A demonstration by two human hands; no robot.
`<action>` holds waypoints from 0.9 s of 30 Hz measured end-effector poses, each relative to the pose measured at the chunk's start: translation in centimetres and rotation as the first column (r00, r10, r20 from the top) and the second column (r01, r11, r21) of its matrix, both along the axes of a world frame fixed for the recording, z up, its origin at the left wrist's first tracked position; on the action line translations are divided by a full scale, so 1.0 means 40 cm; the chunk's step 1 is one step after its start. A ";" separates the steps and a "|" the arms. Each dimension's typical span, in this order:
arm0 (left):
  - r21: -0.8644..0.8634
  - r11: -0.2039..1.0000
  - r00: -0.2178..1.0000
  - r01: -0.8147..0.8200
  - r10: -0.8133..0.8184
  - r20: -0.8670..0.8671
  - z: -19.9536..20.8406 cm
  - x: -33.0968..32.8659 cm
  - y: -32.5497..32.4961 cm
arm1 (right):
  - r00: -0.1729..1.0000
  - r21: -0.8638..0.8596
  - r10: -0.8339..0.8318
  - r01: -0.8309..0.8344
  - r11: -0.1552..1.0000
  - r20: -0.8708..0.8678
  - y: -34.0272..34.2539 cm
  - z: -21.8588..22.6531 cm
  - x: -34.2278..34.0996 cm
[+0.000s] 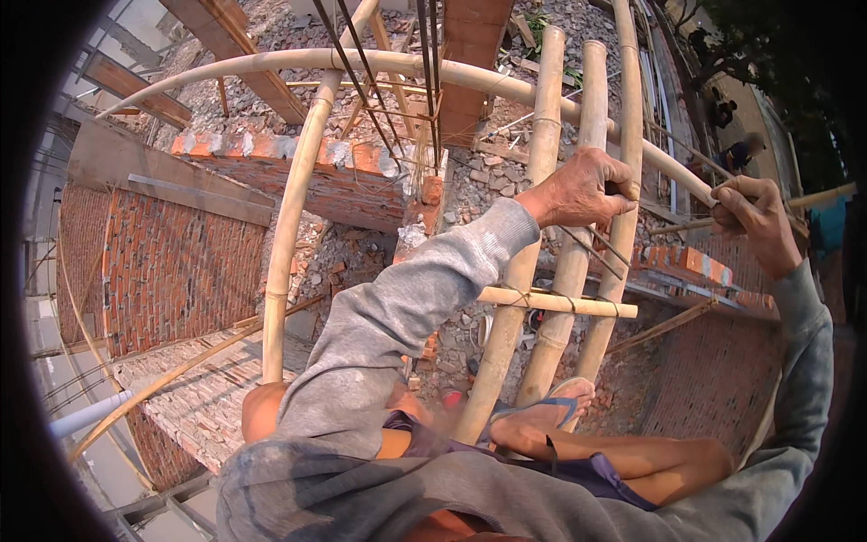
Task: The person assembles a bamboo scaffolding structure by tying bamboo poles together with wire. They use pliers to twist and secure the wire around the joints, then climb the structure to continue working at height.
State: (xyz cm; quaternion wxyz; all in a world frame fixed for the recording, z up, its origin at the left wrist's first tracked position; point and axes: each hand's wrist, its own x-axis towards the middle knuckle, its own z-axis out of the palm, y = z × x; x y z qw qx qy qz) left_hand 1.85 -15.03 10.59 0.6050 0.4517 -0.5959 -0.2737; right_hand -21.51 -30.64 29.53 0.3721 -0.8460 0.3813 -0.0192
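My left hand [591, 190] is closed, its fingers pinched together against the rightmost of three bamboo poles [623, 108] standing side by side. Thin dark strips [596, 248] stick out below this hand and seem to be gripped in it. Further right, my right hand [754, 221] is raised with thumb and fingertips pressed together beside the end of a long curved bamboo pole [668, 164]. What it pinches is too small to make out. A short bamboo crosspiece [596, 305] is lashed across the three poles below my left hand.
My sandalled foot [560, 402] rests by the lower poles, high above rubble [470, 208]. Another bamboo pole [291, 226] rises at left. Steel rods [429, 90] stand upright ahead. Brick walls [181, 262] lie below on the left. A person [745, 152] is far off at right.
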 end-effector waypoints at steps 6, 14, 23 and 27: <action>0.090 0.991 0.980 0.102 -0.116 0.161 0.001 -0.027 -0.056 | 0.989 -0.511 0.062 -0.121 0.851 -0.131 -0.058 -0.112 -0.112; 0.295 0.764 0.783 0.574 -0.407 -0.470 -0.035 -0.180 -0.101 | 0.951 0.047 0.174 -0.167 0.985 -0.258 0.092 -0.137 -0.309; 0.413 0.796 0.887 0.442 -0.457 -0.068 -0.101 -0.426 -0.176 | 0.925 0.017 0.126 -0.128 0.992 -0.358 0.194 -0.252 -0.552; 0.366 0.862 0.874 0.350 -0.441 0.202 -0.206 -0.461 -0.166 | 0.948 0.170 -0.318 0.313 0.935 0.005 0.286 -0.362 -0.648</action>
